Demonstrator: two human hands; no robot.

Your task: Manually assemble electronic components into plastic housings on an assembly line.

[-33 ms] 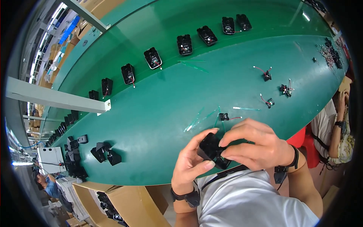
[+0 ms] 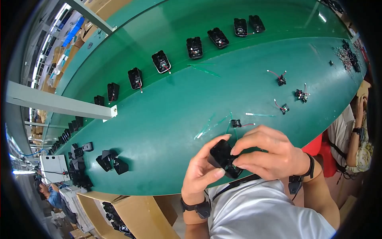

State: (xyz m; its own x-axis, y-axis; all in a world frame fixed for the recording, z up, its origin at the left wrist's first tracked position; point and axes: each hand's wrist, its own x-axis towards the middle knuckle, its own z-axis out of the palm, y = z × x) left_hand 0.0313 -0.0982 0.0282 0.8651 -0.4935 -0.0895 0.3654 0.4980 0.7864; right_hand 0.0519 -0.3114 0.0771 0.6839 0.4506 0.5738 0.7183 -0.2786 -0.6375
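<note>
A black plastic housing (image 2: 220,153), open on one side, is held close to the table's near edge. My left hand (image 2: 201,171) grips it from the left, with the thumb below and the fingers around the far side. My right hand (image 2: 270,153) is closed, its fingertips bent into the opening of the housing; what they pinch is hidden. Just beyond my hands lies a small black part with a red wire (image 2: 236,123). Thin clear green strips (image 2: 205,128) are scattered beside it.
Small wired parts (image 2: 281,80) lie to the right on the green table (image 2: 159,131). A row of black housings (image 2: 194,47) stands on the green strip along the far side. Black covers (image 2: 104,162) sit left, near a cardboard box (image 2: 139,213). A metal post (image 2: 59,101) crosses the left side.
</note>
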